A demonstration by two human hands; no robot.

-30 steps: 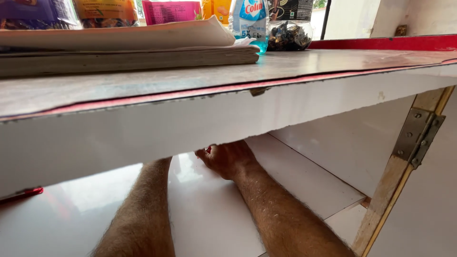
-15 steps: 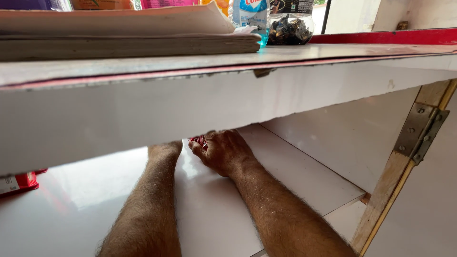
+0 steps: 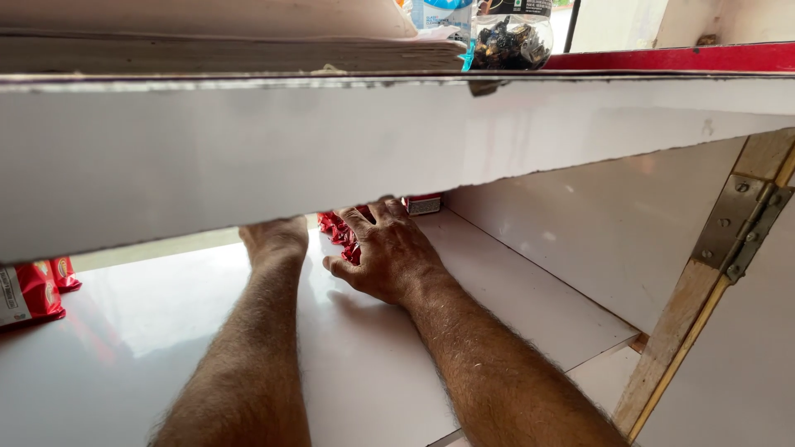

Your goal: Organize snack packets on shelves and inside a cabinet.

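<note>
White laminated boards make up a cabinet seen from low down, with a glossy white shelf running deep under the thick front edge of the desk above it. Both bare forearms reach in over that shelf. The right hand lies with its fingers spread and bent over a cluster of red packets far back on the shelf, touching them, the thumb pointing toward the left arm; whether it has truly gripped one cannot be told. The left hand is mostly hidden behind the desk edge, only the wrist and the back of the hand showing, so its fingers cannot be judged. Just beyond the right hand stands a small red and white box against the back. More red packets lie at the far left of the shelf, well apart from both hands. A metal hinge sits on the wooden door frame at right. On top of the desk rest a flat stack of boards and a clear jar of dark wrapped pieces.
</note>
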